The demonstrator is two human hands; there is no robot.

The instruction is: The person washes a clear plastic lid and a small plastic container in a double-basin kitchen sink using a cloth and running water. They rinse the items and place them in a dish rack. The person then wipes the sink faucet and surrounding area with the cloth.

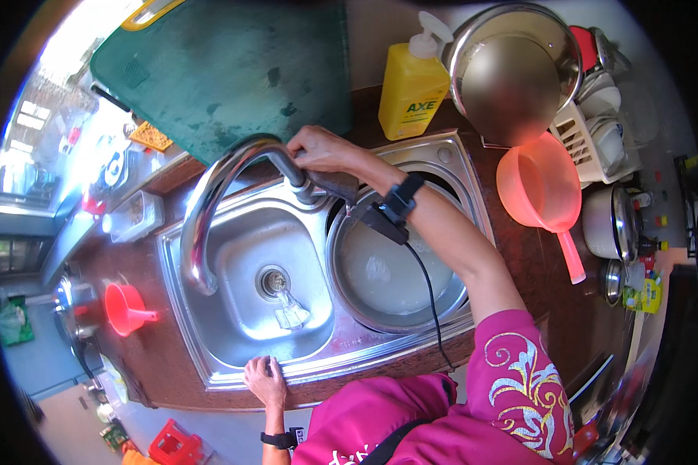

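My right hand [317,150] reaches behind the base of the chrome faucet [195,232], its fingers closed around a dark, limp cloth [338,185] that hangs over the sink's back rim. Near the front edge of the steel double sink [320,372], my left hand [266,375] rests with curled fingers. Cloudy water stands in a round metal basin [384,328] in the right bowl, below my right forearm. In the left bowl, a crumpled clear plastic piece [292,314] lies beside the drain strainer [273,282], which holds small bits.
A green cutting board [227,75] leans behind the faucet, beside a yellow AXE pump bottle [414,93]. To the right are a large steel pot [459,64], a pink dipper [538,180] and a dish rack [576,139]. A red dipper [125,309] stands left of the sink.
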